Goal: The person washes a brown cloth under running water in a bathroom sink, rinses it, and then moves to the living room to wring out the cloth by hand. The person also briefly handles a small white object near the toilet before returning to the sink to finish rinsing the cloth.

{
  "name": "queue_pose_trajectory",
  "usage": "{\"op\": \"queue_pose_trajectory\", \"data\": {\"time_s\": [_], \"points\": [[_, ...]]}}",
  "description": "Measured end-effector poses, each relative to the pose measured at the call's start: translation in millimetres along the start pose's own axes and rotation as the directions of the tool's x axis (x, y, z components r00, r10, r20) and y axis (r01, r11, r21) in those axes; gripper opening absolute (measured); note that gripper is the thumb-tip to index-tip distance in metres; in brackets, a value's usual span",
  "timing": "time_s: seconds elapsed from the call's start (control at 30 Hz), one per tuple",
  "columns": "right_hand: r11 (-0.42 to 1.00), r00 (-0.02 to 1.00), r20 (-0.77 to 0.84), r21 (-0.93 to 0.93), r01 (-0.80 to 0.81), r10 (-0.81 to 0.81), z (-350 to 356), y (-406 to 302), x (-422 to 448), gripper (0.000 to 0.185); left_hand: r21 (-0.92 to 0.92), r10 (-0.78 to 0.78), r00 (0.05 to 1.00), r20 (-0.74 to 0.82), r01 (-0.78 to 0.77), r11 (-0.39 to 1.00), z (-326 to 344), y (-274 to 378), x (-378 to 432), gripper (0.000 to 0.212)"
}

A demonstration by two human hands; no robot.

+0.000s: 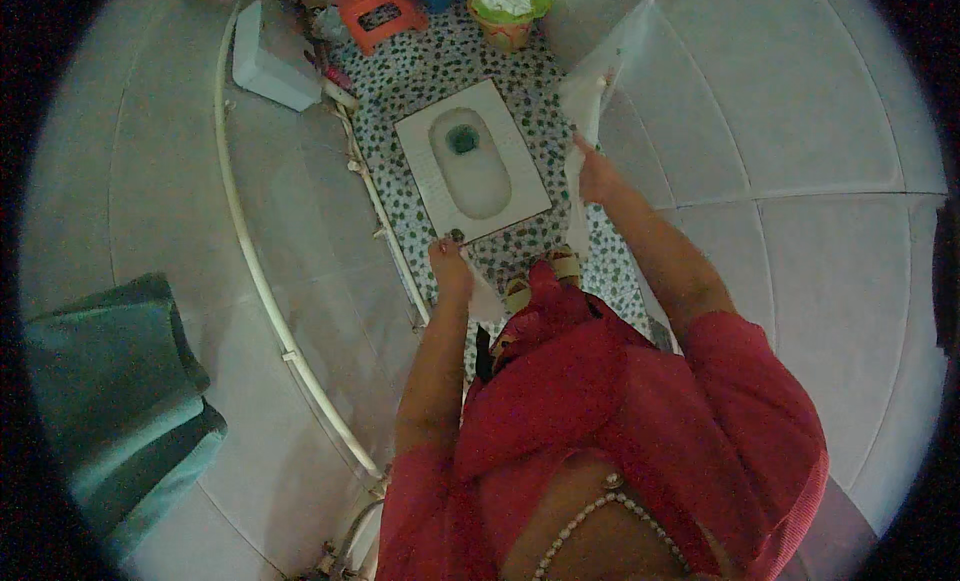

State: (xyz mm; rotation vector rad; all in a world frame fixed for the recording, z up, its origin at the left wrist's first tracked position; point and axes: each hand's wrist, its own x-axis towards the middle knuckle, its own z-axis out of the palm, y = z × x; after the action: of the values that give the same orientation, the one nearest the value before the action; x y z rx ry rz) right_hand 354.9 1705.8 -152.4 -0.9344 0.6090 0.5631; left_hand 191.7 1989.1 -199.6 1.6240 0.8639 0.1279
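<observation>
My left hand is closed near the front edge of a squat toilet pan, with thin white material trailing from its right side. My right hand is right of the pan, index finger extended, against a pale translucent sheet. This sheet stretches from high on the right wall down past the hand. Whether those fingers grip it is unclear. Below both hands are red clothing and sandals on a pebble-patterned floor.
An orange plastic stool and a green-lined bin holding white crumpled material stand beyond the pan. On the left are a white cistern, a long pale pipe and hanging dark green cloth. Tiled wall rises on the right.
</observation>
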Motion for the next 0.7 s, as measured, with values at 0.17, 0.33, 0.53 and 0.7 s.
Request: {"op": "queue_pose_trajectory", "data": {"time_s": [0.17,0.33,0.53,0.7], "points": [[0.681,0.865,-0.110,-0.668,0.301,-0.490,15,68,-63,0.054,-0.263,0.087,0.995,-0.050,-0.097,0.960,31,162,-33,0.017],[0.835,0.854,0.442,-0.330,0.440,-0.275,95,66,-128,0.038,-0.383,0.159,0.987,-0.027,-0.157,0.910,48,182,-48,0.015],[0.956,0.928,0.271,-0.070,0.284,-0.255,83,48,-118,0.024,-0.437,0.360,0.929,0.090,-0.288,0.852,40,192,-54,0.014],[0.458,0.475,0.443,-0.152,0.876,-0.761,103,-23,-137,0.017,-0.158,0.466,0.881,0.088,-0.449,0.879,19,216,-67,0.016]]}}
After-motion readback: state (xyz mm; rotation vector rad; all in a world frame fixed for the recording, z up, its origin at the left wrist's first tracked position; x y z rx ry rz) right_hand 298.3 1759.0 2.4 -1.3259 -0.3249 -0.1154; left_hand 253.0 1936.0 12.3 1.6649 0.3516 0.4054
